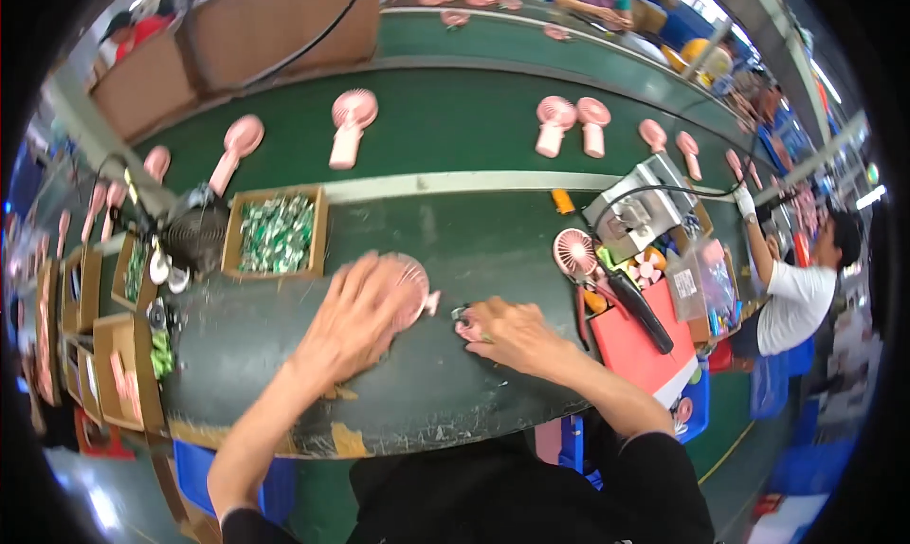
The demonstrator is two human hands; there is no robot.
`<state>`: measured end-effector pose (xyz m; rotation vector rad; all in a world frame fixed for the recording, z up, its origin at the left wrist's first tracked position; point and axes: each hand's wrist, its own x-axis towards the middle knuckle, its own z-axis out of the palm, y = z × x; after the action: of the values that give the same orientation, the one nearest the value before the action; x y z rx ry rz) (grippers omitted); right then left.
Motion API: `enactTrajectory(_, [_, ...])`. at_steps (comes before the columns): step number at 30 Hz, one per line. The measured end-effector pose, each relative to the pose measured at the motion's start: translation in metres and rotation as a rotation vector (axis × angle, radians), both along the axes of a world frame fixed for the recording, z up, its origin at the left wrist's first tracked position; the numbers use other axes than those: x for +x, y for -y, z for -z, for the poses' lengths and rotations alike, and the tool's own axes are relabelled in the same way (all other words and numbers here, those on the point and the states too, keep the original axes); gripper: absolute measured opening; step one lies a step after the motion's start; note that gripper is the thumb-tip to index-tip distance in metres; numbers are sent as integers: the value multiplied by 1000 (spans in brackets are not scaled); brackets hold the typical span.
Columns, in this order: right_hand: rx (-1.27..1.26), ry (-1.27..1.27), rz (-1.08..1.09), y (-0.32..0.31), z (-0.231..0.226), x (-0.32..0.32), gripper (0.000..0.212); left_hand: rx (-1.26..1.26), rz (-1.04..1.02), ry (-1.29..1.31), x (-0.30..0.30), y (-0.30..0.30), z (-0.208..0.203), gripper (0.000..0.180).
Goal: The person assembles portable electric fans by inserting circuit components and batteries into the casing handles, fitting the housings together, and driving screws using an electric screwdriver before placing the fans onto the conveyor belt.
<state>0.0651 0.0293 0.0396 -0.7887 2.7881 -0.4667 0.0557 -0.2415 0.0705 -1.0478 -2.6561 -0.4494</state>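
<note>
My left hand [349, 318], a little blurred, is closed over a pink handheld fan [414, 293] on the dark green worktop. The fan's round slatted head shows beyond my fingers, while much of its body is hidden under the palm. A small pale pink piece [433, 303] sticks out at its right side. To the right, my right hand [521, 335] is closed in a pinch around a small pink part [468, 328] with a dark end. That part is mostly covered by the fingers, and its exact kind cannot be made out. The two hands are apart.
A cardboard box of green circuit boards [277, 233] stands at the left, beside a dark desk fan [196, 231]. Beyond a pale rail, pink handheld fans [353, 127] lie on a green conveyor [445, 117]. At right are a metal fixture [637, 212], a black tool [640, 312] and a red folder [645, 350].
</note>
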Motion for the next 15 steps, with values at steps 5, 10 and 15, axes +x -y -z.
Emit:
enactTrajectory(5, [-6, 63, 197, -2, 9, 27, 55, 603, -360, 476, 30, -18, 17, 44])
enactTrajectory(10, [-301, 267, 392, 9, 6, 43, 48, 874, -372, 1071, 89, -54, 48, 46])
enactTrajectory(15, [-502, 415, 442, 16, 16, 49, 43, 758, -425, 897, 92, -73, 47, 53])
